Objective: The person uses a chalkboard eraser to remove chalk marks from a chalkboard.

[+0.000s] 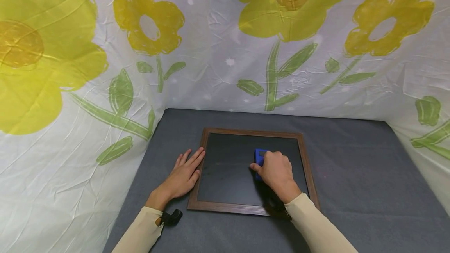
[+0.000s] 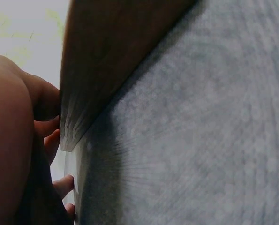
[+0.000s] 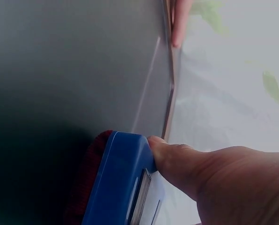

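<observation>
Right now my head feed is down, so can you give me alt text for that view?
The right hand grips a blue eraser on a dark chalkboard with a brown wooden frame, which lies on a grey cloth-covered table. The left hand rests flat, fingers at the frame's left edge. A white sheet with yellow flowers hangs behind.

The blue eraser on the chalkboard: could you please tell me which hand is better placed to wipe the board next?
The right hand, probably: it already grips the blue eraser on the chalkboard. The left hand lies flat with straight fingers against the frame's left edge, seemingly steadying it.
</observation>
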Motion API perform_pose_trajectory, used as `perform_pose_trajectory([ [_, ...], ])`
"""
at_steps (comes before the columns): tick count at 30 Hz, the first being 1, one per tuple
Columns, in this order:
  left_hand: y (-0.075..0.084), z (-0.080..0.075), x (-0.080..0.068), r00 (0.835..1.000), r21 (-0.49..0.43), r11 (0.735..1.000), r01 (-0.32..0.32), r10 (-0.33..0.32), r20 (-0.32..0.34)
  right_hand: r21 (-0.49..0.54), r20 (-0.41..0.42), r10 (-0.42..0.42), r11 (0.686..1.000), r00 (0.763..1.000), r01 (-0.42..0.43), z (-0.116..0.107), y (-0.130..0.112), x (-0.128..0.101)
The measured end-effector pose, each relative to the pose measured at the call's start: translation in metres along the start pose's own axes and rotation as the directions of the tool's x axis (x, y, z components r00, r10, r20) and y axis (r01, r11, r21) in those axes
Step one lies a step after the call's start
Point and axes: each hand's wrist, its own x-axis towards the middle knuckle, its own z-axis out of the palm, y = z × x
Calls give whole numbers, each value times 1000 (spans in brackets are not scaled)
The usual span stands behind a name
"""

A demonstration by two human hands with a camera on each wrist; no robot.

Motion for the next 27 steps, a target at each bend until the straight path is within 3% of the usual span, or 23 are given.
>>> perform_pose_trajectory([
  [16, -13, 10, -1, 995, -66, 995, -73, 68, -71, -39, -33, 55, 998, 998, -56, -19, 54, -10],
  [27, -6, 5, -1, 997, -29, 998, -48, 46, -54, -51, -25, 99, 994, 995, -101, -32, 82, -17],
])
